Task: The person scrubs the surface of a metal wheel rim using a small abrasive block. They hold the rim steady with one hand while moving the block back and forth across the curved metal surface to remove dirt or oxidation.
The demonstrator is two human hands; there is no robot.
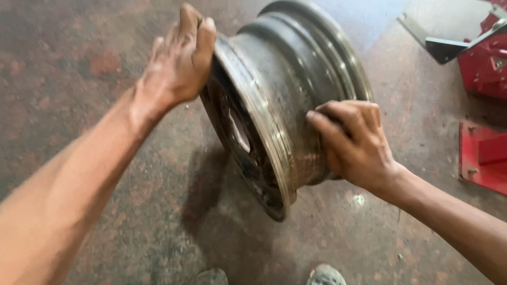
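So there's a bare steel rim (288, 100) standing on its edge on the floor (132, 211), tilted a bit, no tire on it. It sits pretty much dead center of the view, with its open face turned toward the left. The metal is dull grey, scuffed and grimy, with brownish rust along the outer lip and a stepped, ribbed barrel running round it. Inside looks dark and dirty, with a pale patch showing through one of the openings.

Left hand (179, 58) is curled over the top of the near lip, fingers hooked over the edge, gripping it. Right hand (354, 140) is closed on the barrel lower down on the right side, fingers bent and pressing into the metal. Both forearms are bare.

The floor is rough concrete, blotchy reddish-brown and grey, stained all over, with the rim's shadow falling below it to the left. Two shoe tips (325, 275) peek in at the bottom edge, grey and dusty.

Off to the right, well apart from the rim, there's some red painted metal equipment (483, 105) with flat plates and a grey steel bracket (438, 45) near the top corner. Can't tell what machine it is.
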